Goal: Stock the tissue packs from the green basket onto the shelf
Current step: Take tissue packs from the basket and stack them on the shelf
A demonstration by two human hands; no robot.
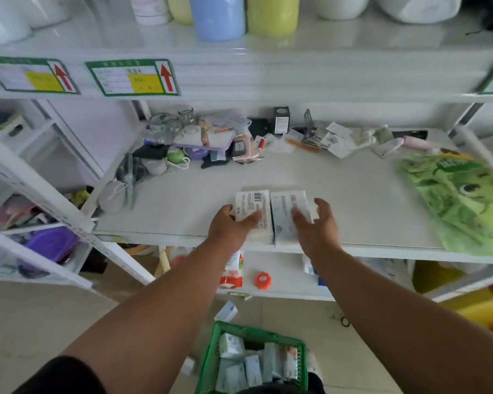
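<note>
Your left hand (230, 223) rests on the left tissue pack (254, 211), thumb along its left edge and fingers laid across its top; the fingers curl round the pack and grip it. Your right hand (316, 226) sits at the right tissue pack (289, 214): the fingers are spread and relaxed, the thumb raised clear on the right side, and the fingertips touch or hover just above the wrapper (motion blur prevents a firmer reading). The right hand clamps nothing.

Both packs lie flat, side by side and touching, near the front edge of the middle shelf (353, 200). The left pack shows a barcode label at its far end.

The green basket (211, 356) stands on the floor below your arms, directly in front of the shelving. It holds a loose heap of further tissue packs (239, 365), some upright, some tilted. One stray pack (226, 310) lies on the floor just beyond the basket's far rim.

At the back of the middle shelf lies a clutter of small goods, including glass jars (171, 123) and a black box (281, 119). A green frog-print bag (461, 200) occupies the right end of the shelf. The shelf above carries a blue roll (217, 15) and a yellow-green roll (272, 14), with two green-bordered labels (133, 77) on its front lip.
</note>
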